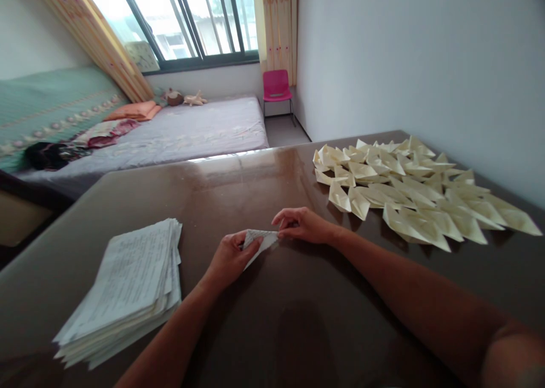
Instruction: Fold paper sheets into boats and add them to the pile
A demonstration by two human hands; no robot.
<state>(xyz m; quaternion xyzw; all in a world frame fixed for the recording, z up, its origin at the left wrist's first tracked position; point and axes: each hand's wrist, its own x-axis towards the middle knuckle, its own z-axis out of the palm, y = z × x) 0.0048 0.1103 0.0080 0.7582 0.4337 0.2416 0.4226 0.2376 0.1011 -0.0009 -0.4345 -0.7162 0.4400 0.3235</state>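
A small folded piece of printed paper lies low over the brown table, held at both ends. My left hand is closed on its left side, thumb on top. My right hand pinches its right end with curled fingers. To the left lies a thick stack of printed sheets. To the right spreads a pile of cream folded paper boats, several of them overlapping.
Beyond the table's far edge stands a bed with a purple sheet, pillows and soft toys. A pink chair sits by the curtained window. A white wall runs along the right side.
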